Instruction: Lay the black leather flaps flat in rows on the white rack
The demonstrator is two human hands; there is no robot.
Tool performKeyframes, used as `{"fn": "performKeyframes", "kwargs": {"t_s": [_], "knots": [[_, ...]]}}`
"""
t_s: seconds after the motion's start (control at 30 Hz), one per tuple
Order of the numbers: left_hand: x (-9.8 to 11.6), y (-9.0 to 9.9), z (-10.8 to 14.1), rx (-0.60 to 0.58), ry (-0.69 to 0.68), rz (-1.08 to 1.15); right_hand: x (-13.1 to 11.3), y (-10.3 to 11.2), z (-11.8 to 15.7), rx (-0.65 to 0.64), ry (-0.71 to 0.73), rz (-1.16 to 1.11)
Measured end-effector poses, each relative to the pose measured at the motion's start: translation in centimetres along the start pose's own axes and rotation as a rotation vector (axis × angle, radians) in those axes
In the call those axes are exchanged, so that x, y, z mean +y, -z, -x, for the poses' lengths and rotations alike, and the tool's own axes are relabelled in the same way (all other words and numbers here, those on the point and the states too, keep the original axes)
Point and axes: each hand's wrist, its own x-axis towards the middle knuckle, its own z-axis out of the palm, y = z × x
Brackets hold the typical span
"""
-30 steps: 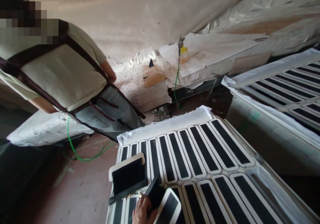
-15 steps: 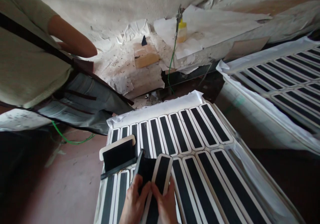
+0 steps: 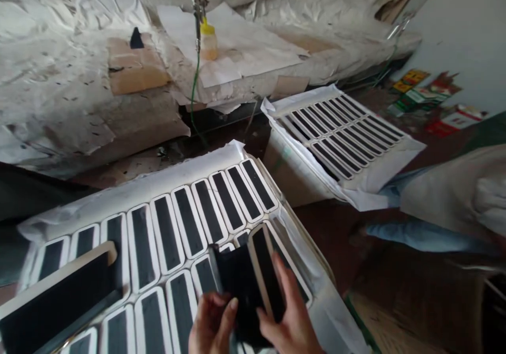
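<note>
Between my hands is a black wallet-like piece (image 3: pixel 243 291) with a cream-edged panel (image 3: pixel 266 267) along its right side. My left hand (image 3: pixel 213 320) pinches its lower left side, thumb against fingers. My right hand (image 3: pixel 290 312) grips the right side, with the fingers along the panel and the thumb at the front. Beneath is a board (image 3: pixel 114 188) carrying rows of black panels with white borders (image 3: pixel 205 209). A second black piece with a cream edge (image 3: pixel 59 296) lies across the panels at left, a dark strip along its lower side.
Another loaded board (image 3: pixel 272 106) stands on a box at back right. A spray gun (image 3: pixel 197 19) with a green hose and a yellow-capped bottle (image 3: pixel 208 40) stand on the paper-covered bench (image 3: pixel 245 69). At right are a person in jeans (image 3: pixel 419 238) and a cardboard box (image 3: pixel 419 296).
The view has swung right, and the person at left has gone out of it. My hands have carried the wallet-like piece toward the board's right side.
</note>
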Motion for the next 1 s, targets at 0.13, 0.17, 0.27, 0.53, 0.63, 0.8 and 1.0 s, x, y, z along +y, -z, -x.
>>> {"fn": "performKeyframes", "kwargs": {"t_s": [0.13,0.17,0.27,0.53,0.63,0.8,1.0], "knots": [[1.5,-4.4,-1.2,-0.143,-0.19,-0.073,1.4,6.6,-3.4,0.293,0.084,0.334],[1.3,-5.4,-1.6,-0.203,-0.277,-0.153,1.9,7.6,-4.3,0.35,0.093,0.373],[-0.2,-9.0,-2.8,-0.361,-0.601,-0.385,4.6,9.1,-6.3,0.458,0.122,0.461],[-2.4,-15.1,-5.5,-0.4,-0.875,-0.63,11.9,8.6,-6.0,0.505,0.098,0.62],[-2.3,-15.6,-6.2,-0.41,-0.893,-0.691,13.1,8.4,-5.0,0.438,0.103,0.723],[-2.5,-16.1,-6.8,-0.357,-0.91,-0.746,14.6,8.1,-3.9,0.288,0.074,0.772],[-2.8,-16.7,-7.7,-0.3,-0.91,-0.714,15.3,6.7,-5.6,0.152,0.141,0.727]]}}
